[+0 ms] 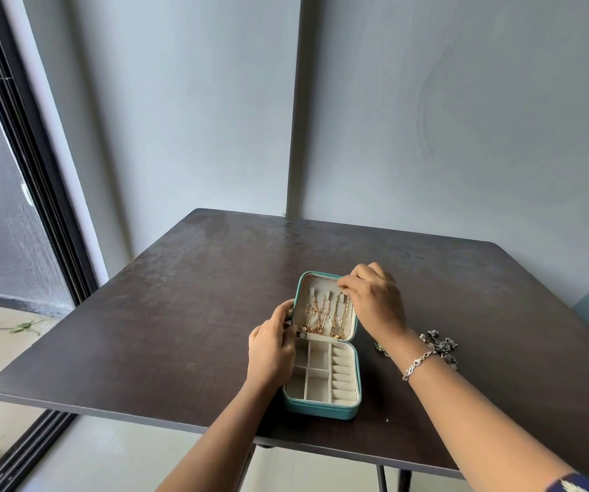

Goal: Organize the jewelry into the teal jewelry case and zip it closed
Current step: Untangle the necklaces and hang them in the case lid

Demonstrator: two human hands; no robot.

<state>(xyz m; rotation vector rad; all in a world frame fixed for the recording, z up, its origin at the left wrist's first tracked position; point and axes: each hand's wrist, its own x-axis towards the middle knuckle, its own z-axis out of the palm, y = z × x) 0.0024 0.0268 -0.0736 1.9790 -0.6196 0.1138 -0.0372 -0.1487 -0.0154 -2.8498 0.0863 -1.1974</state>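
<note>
Gripping one teal case (321, 410), left hand (271, 349), right hand (374, 300) pinching gold chains (321, 314)

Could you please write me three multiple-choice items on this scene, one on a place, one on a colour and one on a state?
1. Where does the dark beaded jewelry lie relative to the teal jewelry case?
A. inside its tray
B. outside, to its right
C. under it

2. What colour are the chains hanging in the lid?
A. gold
B. black
C. red

3. How is the case?
A. zipped closed
B. open, lid upright
C. upside down

Answers: B, it rests on the table right of the case; A, they glint gold against the cream lining; B, the left hand holds the raised lid while the right hand pinches at the chains.
</note>
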